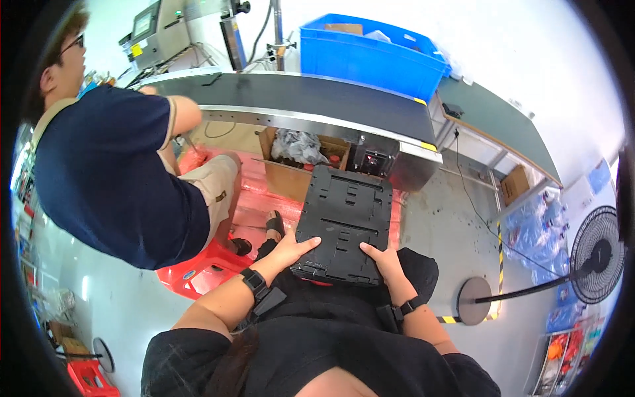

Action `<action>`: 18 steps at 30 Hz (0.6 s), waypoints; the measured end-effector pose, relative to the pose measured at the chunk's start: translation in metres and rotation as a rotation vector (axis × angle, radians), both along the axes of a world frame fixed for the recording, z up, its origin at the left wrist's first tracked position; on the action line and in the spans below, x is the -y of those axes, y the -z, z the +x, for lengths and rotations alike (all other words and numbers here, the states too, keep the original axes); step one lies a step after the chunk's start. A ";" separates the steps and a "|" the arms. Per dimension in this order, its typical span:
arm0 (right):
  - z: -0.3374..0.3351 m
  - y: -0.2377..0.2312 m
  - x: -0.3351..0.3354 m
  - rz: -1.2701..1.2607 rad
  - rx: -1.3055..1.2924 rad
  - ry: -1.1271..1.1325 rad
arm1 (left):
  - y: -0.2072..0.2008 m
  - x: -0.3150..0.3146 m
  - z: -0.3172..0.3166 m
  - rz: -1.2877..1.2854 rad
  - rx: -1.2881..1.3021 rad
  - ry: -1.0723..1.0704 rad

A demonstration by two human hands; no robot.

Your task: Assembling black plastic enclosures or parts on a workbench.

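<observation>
— Two hands are on that black plastic tray (344, 221). It rests on the sitting person's lap, tilted up toward the conveyor belt (297, 92). The left hand (291, 250) lies flat on the tray's near left corner, fingers spread open. The right hand (382, 259) presses on the near right corner, and its fingers curl over the edge.

— What could go wrong?

— I think the tray could slide off. Only its near end is held, and the far end sticks out over the open cardboard box (301, 162) just beyond the tray. If a hand lets go, the tray could tip into that box or onto the floor. The person in the dark blue shirt (112, 172) sits close to the left of the tray, so a bump from that side could knock it too.

— What can't you see?

— Whatever is under the tray, though a bit of red peeks out at its near edge. I can't tell what's stuffed in the box. The blue crate (370, 56) behind the belt is hard to see into.
</observation>
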State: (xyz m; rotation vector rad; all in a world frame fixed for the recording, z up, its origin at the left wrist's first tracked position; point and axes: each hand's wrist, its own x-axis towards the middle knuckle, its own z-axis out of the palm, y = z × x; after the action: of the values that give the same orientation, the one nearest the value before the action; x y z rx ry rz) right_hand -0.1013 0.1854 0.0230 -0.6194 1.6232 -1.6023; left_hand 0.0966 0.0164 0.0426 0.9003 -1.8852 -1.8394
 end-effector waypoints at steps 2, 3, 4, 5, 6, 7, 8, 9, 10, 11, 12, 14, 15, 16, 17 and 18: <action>0.002 -0.002 -0.001 -0.007 0.112 0.068 | 0.006 0.001 0.001 0.026 -0.047 0.013; 0.002 -0.002 -0.001 -0.048 0.115 0.039 | 0.009 0.001 0.001 0.056 -0.107 0.066; 0.003 -0.002 -0.002 -0.060 0.132 0.038 | 0.012 0.001 0.001 0.050 -0.085 0.041; 0.003 -0.001 -0.003 -0.037 0.148 0.069 | 0.013 0.001 0.001 0.062 -0.063 0.041; 0.002 0.000 -0.004 -0.079 0.157 0.037 | 0.014 0.001 0.001 0.085 -0.035 0.059; 0.002 0.002 -0.006 -0.103 0.157 0.033 | 0.014 0.000 0.000 0.083 -0.050 0.074; 0.001 0.003 -0.007 -0.103 0.161 0.061 | 0.013 -0.001 0.000 0.065 -0.031 0.056; 0.000 0.005 -0.008 -0.129 0.186 0.064 | 0.011 -0.001 0.000 0.033 0.001 0.081; -0.001 0.007 -0.008 -0.161 0.187 0.037 | 0.008 -0.002 -0.001 0.005 0.039 0.129; -0.001 0.009 -0.009 -0.185 0.189 0.014 | 0.004 -0.004 -0.001 -0.005 0.054 0.123; -0.003 0.010 -0.009 -0.166 0.189 0.026 | 0.001 -0.005 -0.002 -0.018 0.086 0.127; -0.003 0.013 -0.008 -0.150 0.155 0.053 | -0.004 -0.008 -0.003 0.182 0.096 0.096; -0.003 0.015 -0.008 -0.060 0.096 0.102 | -0.005 -0.011 -0.002 0.214 0.032 0.111; -0.004 0.015 -0.009 -0.095 0.106 0.079 | -0.005 -0.013 -0.003 0.299 0.044 0.051; -0.004 0.015 -0.009 -0.118 0.121 0.087 | -0.006 -0.015 -0.003 0.270 0.023 0.018; -0.004 0.015 -0.010 -0.098 0.139 0.103 | -0.005 -0.017 -0.003 0.282 0.028 0.018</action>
State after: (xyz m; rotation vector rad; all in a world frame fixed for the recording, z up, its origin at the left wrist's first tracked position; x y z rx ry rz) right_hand -0.1056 0.1959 0.0080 -0.4694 1.5030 -1.7678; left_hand 0.0933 0.0337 0.0479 1.0049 -1.6801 -2.1512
